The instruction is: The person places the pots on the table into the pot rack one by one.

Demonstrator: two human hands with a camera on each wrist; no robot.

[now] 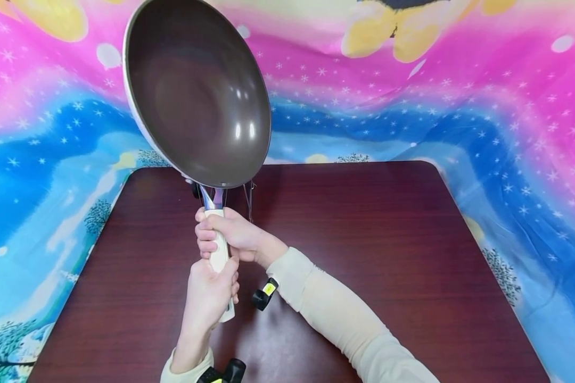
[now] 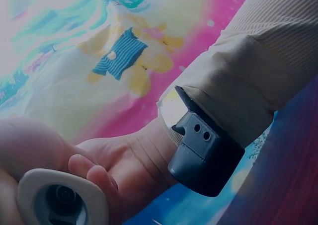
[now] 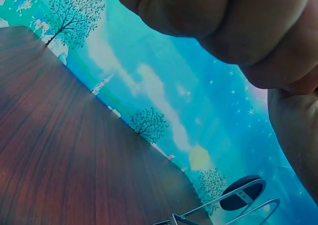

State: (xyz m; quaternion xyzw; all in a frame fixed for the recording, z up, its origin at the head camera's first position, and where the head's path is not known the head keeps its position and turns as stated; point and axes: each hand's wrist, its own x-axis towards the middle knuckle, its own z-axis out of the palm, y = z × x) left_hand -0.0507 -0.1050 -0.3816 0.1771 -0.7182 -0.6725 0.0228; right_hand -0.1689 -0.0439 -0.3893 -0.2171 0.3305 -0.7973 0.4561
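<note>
A large pan [image 1: 196, 90] with a dark brown inside and a pale outside is held up on edge above the dark wooden table [image 1: 388, 239], its inside facing me. Both hands grip its cream handle [image 1: 219, 255]. My right hand [image 1: 222, 234] wraps the upper part just below the metal neck. My left hand [image 1: 210, 290] grips the lower part near the end. In the left wrist view the handle's hollow end [image 2: 59, 197] shows at the bottom left, beside the right wrist with its black camera band [image 2: 206, 158]. The right wrist view is filled at the top by my right hand [image 3: 223, 21].
A thin wire rack [image 1: 249, 199] stands on the table behind the handle, and it shows again as a wire rack [image 3: 223, 205] low in the right wrist view. A colourful printed cloth [image 1: 484, 106] surrounds the table [image 3: 59, 150] on all sides.
</note>
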